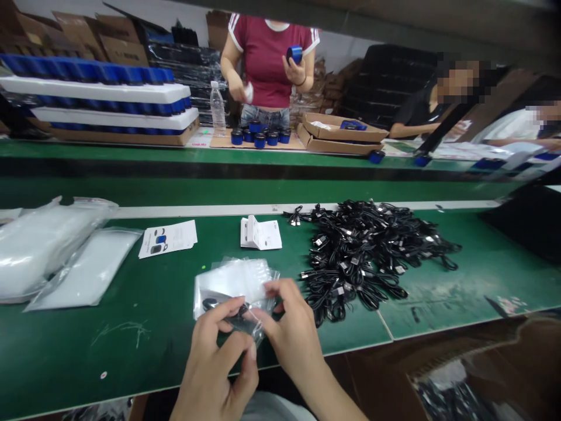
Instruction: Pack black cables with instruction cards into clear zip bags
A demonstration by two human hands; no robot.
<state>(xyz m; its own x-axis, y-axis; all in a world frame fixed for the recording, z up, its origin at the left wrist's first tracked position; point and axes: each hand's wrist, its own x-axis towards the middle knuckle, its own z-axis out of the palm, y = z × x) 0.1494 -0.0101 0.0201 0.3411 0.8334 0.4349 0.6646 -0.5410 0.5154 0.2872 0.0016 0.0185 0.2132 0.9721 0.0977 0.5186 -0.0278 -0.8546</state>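
Near the front edge of the green table, both my hands are closed on a small clear plastic bag (pixel 252 332) with a black cable (pixel 240 311) at it; whether the cable is fully inside I cannot tell. My left hand (pixel 219 356) grips the bag's left and near side, fingers bent. On the other side my right hand (pixel 294 330) pinches the bag between thumb and fingers. Beneath and just beyond them lies a stack of clear bags (pixel 234 278). To the right spreads a large heap of coiled black USB cables (pixel 359 251).
Folded leaflets (pixel 267 235) and a flat leaflet stack (pixel 169 238) lie beyond my hands. Bulky plastic packs (pixel 39 245) sit at left. Across a raised green ledge (pixel 131 151), a person in a red shirt (pixel 272 64) holds a blue round device (pixel 294 54). Below right is an open carton (pixel 482 356).
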